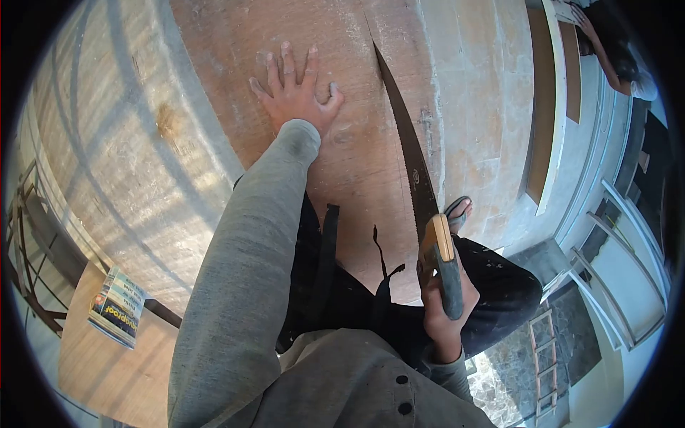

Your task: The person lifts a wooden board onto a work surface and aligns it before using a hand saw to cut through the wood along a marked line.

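My left hand lies flat on a reddish-brown wooden board, its fingers spread and dusty. A hand saw is gripped by its handle in my right hand, low and right of the middle. The dark blade points up and away from me across the board, teeth toward the left. A thin dark line in the board runs on from the blade's tip. The handle is yellow and grey.
My sandalled foot stands right of the blade. At the lower left a patterned packet lies on a wooden panel. Another person is at the upper right, beside long boards. A small ladder is at the lower right.
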Demonstrator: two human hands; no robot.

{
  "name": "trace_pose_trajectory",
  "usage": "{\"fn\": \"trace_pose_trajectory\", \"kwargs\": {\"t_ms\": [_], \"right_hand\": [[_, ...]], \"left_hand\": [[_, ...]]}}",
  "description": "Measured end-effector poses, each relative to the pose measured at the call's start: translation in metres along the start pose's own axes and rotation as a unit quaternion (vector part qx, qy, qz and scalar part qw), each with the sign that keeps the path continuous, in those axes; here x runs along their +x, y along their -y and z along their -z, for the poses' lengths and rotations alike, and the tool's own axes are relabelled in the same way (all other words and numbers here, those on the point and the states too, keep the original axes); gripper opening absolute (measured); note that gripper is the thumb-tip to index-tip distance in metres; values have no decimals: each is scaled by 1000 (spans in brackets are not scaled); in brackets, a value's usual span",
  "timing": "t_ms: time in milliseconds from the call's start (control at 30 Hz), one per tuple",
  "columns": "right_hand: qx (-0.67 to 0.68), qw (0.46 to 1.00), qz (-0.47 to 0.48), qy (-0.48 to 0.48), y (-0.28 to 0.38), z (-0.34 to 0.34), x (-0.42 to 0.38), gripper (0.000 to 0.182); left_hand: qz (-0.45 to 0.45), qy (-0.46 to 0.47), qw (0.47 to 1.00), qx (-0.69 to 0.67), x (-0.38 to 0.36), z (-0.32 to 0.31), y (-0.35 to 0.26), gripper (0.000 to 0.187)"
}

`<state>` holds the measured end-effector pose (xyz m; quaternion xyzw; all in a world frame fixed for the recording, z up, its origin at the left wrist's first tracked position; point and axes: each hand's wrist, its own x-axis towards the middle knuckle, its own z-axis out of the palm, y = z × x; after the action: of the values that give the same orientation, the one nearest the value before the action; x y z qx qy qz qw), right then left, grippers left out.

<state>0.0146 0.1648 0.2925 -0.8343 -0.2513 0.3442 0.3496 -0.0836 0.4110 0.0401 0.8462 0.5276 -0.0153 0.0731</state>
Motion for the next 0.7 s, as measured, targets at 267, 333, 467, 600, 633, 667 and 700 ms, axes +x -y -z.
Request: {"fn": "trace_pose_trajectory", "kwargs": {"t_ms": [267, 333, 467, 600, 633, 667, 700], "right_hand": [[25, 996, -67, 48, 0, -7, 36, 28], [-74, 997, -5, 30, 29, 9, 10, 62], [0, 997, -15, 79, -8, -8, 62, 53], [15, 994, -88, 59, -9, -11, 41, 51], [-46, 998, -14, 29, 1, 1, 10, 54], [-84, 996, -11, 23, -6, 17, -22, 57], [-31, 998, -52, 34, 1, 24, -21, 57]], "left_hand": [[-12, 3, 1000, -13, -9, 0, -4, 74], [-5, 14, 1000, 2, -5, 3, -2, 75], [-8, 7, 1000, -2, -6, -1, -3, 76], [-6, -2, 1000, -6, -8, 1, 1, 75], [-7, -6, 1000, -15, -6, -2, 0, 75], [-2, -2, 1000, -15, -7, -3, 0, 75], [-3, 1, 1000, -6, -9, -2, 1, 75]]}}
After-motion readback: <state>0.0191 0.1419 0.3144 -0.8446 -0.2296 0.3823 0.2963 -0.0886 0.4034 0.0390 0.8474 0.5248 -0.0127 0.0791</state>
